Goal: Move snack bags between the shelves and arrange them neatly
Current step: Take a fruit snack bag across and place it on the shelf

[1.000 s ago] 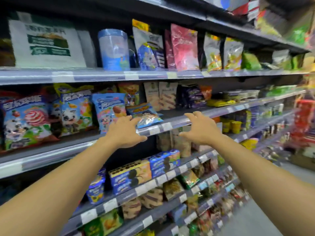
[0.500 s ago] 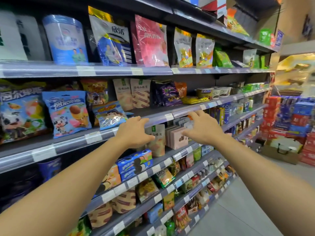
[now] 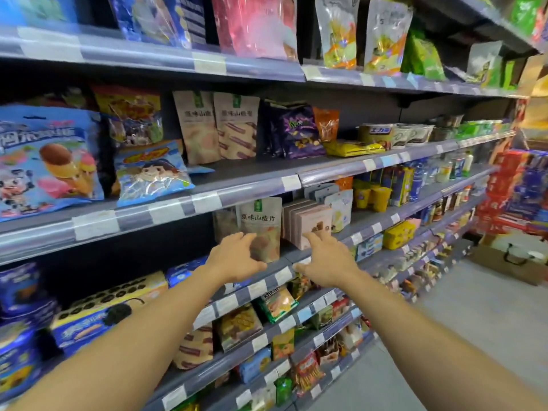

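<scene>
A beige snack bag (image 3: 264,223) with a green label and brown print stands upright on the third shelf (image 3: 275,277) from the top. My left hand (image 3: 235,258) is at its lower left, fingers spread and touching its front. My right hand (image 3: 324,262) hovers open just right of it, in front of a row of pink boxes (image 3: 308,221), holding nothing. Two matching beige bags (image 3: 218,126) stand on the shelf above.
A blue cartoon bag (image 3: 151,173) leans on the shelf above, beside a large blue ice-cream bag (image 3: 47,161). Purple bags (image 3: 299,132) and a flat yellow bag (image 3: 353,148) lie to the right. Lower shelves hold several packs. Red and blue crates (image 3: 516,191) stand in the aisle.
Both hands have dropped from the edge of the second shelf to the shelf below. The view has swung right and closer, and my left hand now touches the beige bag.
</scene>
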### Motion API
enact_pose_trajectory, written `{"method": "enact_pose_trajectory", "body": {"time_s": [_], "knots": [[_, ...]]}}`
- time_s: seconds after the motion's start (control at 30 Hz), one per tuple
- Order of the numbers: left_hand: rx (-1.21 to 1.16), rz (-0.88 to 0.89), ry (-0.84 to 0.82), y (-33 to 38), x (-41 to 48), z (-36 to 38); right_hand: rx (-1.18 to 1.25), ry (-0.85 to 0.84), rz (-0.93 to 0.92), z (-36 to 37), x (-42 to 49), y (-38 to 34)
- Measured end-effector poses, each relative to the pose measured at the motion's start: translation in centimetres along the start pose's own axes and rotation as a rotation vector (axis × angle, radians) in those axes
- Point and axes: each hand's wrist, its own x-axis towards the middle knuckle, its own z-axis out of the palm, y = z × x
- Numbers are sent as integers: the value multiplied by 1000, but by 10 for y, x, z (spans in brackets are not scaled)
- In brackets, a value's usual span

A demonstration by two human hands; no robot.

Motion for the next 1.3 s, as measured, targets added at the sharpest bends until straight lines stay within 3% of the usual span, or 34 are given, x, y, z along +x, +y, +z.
{"method": "enact_pose_trajectory", "body": {"time_s": [0.27,0.63,0.83,1.0,1.17,1.3], "knots": [[-53,-73,-24,-9,47,35,91,-77,-25,39,50,27],[-264,-226,58,-16,96,54,481,-106,-11,85,133,43],[-257,-331,98,-20,141,68,575,-130,3,110,191,49],[-458,-517,164,-35,177,74,869,-119,112,132,235,44],[-492,-566,197,-55,200,87,1215,-126,165,165,258,29],[-513,-618,270,-68,216,93,1212,-86,159,185,270,28]]}}
